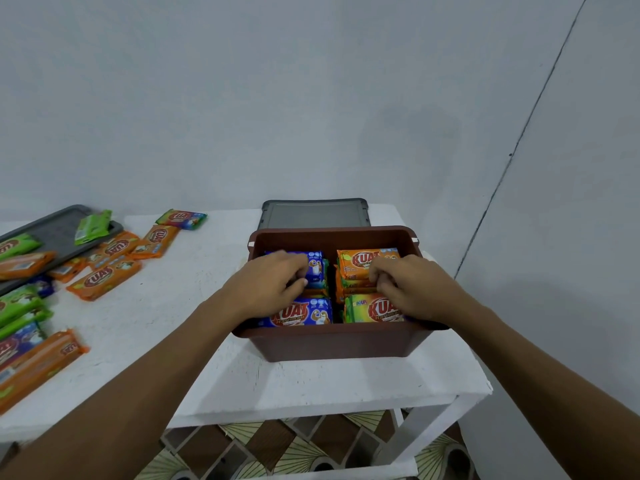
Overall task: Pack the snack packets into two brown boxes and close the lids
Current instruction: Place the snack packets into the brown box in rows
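A brown box (332,341) stands on the white table, filled with stacked snack packets. Both hands reach into it. My left hand (273,282) curls its fingers round a blue packet (317,268) in the back left stack. My right hand (412,285) pinches the edge of an orange packet (356,265) in the back right stack. A second blue packet (301,315) and a green-orange packet (367,308) lie at the front of the box. A grey lid (315,213) lies flat behind the box.
Several loose orange, green and blue packets (104,277) are scattered over the left of the table (242,382). Another grey lid (55,233) lies at the far left with packets on it. The table's right edge is close beside the box; patterned floor shows below.
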Tool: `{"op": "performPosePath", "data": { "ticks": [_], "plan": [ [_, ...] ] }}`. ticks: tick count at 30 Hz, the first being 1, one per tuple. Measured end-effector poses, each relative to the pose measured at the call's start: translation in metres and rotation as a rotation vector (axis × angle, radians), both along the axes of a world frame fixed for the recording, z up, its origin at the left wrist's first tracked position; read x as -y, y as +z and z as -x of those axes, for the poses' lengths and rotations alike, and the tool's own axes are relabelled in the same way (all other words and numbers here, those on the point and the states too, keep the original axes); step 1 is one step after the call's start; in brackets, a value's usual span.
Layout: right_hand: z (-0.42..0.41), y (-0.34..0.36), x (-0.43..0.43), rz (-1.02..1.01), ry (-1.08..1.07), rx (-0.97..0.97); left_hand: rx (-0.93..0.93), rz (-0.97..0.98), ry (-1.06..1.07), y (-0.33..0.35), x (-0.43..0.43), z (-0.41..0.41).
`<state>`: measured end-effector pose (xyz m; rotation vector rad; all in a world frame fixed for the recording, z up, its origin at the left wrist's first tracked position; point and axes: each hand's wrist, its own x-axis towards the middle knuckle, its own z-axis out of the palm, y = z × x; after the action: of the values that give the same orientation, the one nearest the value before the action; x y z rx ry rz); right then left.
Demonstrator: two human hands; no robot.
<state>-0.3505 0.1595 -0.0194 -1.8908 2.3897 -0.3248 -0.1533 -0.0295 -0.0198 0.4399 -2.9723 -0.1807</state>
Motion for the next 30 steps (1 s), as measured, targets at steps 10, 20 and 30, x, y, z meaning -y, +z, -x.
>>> {"op": "performPosePath", "data": {
  "ticks": [10, 20, 30],
  "plan": [
    [-0.008, 0.004, 0.003, -0.068, -0.109, -0.034, 0.122, 0.102, 0.062, -0.005, 0.004, 0.010],
    [0.002, 0.002, 0.012, -0.030, -0.114, -0.003, 0.156, 0.178, -0.046, 0.005, 0.031, 0.027],
    [0.037, 0.026, 0.069, 0.258, -0.124, 0.151, -0.222, 0.090, -0.015, 0.031, 0.083, 0.044]
  ]
}}
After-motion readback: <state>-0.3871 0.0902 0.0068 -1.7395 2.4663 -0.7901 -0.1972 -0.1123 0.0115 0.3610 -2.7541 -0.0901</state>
